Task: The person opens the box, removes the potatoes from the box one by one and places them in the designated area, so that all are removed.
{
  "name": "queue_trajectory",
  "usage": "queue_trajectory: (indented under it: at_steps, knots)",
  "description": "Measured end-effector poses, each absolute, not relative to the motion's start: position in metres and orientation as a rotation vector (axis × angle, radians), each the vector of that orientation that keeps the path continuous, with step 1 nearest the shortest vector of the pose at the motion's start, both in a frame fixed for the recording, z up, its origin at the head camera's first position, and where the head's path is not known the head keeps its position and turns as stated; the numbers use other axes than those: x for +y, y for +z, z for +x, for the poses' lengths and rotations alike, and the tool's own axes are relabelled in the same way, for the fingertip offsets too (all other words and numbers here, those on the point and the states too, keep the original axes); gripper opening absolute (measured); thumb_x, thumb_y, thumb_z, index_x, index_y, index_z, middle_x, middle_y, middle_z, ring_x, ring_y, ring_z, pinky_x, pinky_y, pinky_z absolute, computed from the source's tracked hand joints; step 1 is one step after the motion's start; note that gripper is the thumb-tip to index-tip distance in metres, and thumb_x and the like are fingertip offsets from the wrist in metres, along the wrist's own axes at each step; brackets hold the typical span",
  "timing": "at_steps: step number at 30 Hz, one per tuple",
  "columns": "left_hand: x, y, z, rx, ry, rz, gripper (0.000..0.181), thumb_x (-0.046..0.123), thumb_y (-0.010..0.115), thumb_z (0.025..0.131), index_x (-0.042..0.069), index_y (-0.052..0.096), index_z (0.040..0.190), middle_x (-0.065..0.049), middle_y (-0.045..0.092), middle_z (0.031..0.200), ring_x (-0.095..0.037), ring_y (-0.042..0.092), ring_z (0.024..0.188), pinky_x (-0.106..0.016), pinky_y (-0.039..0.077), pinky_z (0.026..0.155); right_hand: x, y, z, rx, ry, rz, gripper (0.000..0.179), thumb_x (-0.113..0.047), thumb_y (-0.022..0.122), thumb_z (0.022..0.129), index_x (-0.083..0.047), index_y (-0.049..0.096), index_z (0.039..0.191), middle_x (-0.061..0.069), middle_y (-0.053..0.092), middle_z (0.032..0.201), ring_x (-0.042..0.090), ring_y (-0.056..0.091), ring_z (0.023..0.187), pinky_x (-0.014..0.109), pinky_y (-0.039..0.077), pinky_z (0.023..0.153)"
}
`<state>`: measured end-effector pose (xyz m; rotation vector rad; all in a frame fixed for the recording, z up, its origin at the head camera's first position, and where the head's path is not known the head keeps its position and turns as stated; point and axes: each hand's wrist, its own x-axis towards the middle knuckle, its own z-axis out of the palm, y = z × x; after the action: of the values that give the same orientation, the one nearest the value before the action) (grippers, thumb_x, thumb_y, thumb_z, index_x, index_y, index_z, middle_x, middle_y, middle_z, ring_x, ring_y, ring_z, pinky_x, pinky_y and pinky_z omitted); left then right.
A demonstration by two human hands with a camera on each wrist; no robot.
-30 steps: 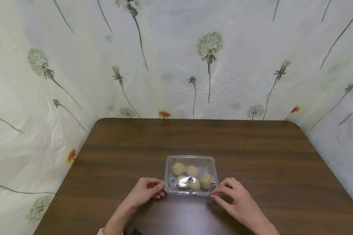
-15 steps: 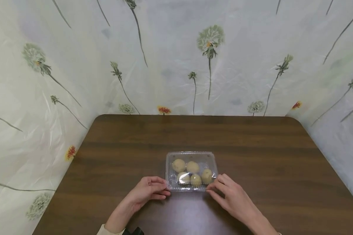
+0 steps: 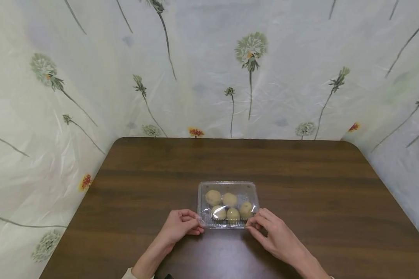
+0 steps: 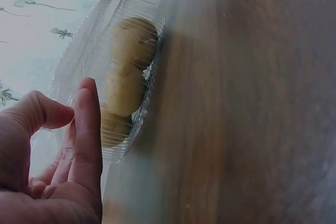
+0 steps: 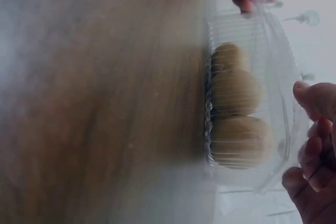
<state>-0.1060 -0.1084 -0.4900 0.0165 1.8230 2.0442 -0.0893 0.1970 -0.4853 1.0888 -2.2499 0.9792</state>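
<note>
A clear plastic clamshell container sits on the table with its lid down, near the person's side. Several round, yellowish potatoes show through the plastic; the wrist views show them behind ribbed side walls. At the near left corner, the left hand pinches the rim between thumb and fingers. The right hand pinches the rim at the near right corner, its thumb below the index finger. In the left wrist view, the left thumb and fingertips meet at the lid edge.
The brown wooden table has rounded far corners. A pale curtain with a dandelion print hangs behind it and along both sides. Light reflects off the tabletop in front of the container.
The left fingers have moved right, onto the container's near left corner. The right hand has shifted slightly left along the near rim. The container stays nearly in place as the head view shifts a little.
</note>
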Motion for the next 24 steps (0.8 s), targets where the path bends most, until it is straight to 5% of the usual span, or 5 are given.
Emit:
queue_trajectory:
  at_steps: [12, 24]
  knots:
    - [-0.110, -0.484, -0.106, 1.796, 2.011, 0.023, 0.010, -0.002, 0.059, 0.088, -0.010, 0.060, 0.095, -0.021, 0.070, 0.083, -0.022, 0.071, 0.071, -0.034, 0.059, 0.069, 0.204, -0.465, -0.094, -2.200, 1.020, 1.014, 0.003, -0.022, 0.072, 0.091, -0.021, 0.071, 0.093, -0.013, 0.055, 0.088, 0.005, 0.048, 0.082, 0.013, 0.041, 0.071]
    - [-0.107, -0.480, -0.104, 1.952, 2.042, 0.032, 0.043, 0.003, 0.074, 0.086, -0.007, 0.056, 0.124, -0.014, 0.065, 0.103, -0.019, 0.068, 0.079, -0.033, 0.058, 0.072, 0.206, -0.446, -0.088, -1.959, 0.982, 0.724, 0.033, -0.030, 0.064, 0.096, 0.002, 0.071, 0.100, 0.019, 0.062, 0.102, 0.029, 0.052, 0.097, 0.018, 0.039, 0.088]
